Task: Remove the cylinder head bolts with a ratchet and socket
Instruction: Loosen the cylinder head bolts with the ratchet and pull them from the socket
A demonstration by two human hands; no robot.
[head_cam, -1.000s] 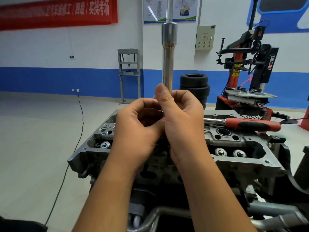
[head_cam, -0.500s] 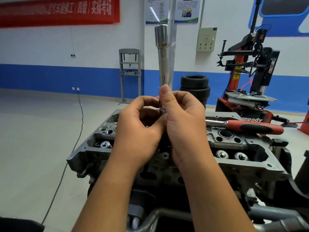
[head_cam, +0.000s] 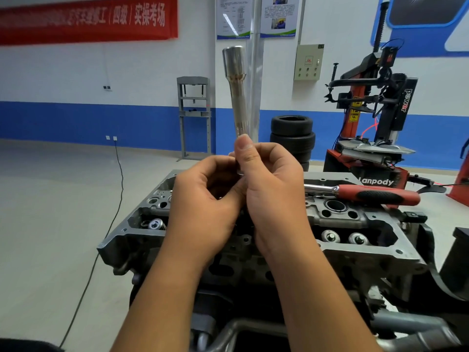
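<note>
The cylinder head [head_cam: 355,240] sits in front of me, its open top showing valve springs and bolt wells on both sides of my forearms. Behind it to the right stands a red and black tire changer [head_cam: 375,118], and a stack of tires [head_cam: 291,138] rests on the floor against the blue-banded wall. A grey press frame [head_cam: 194,115] stands farther left along the same wall.

The ratchet [head_cam: 365,195], red handle with a black insert, lies flat across the right upper edge of the cylinder head, its chrome neck pointing toward my hands, untouched.

My left hand [head_cam: 203,207] and right hand [head_cam: 274,194] meet above the middle of the head. The right grip is curled round the lower end of the long socket [head_cam: 237,95], thumb up along its shaft. The socket stands nearly upright, its wider open end at the top. My left grip is curled in against the socket's base, fingers tucked under; whether it pinches the socket or something beneath it I cannot tell.
</note>
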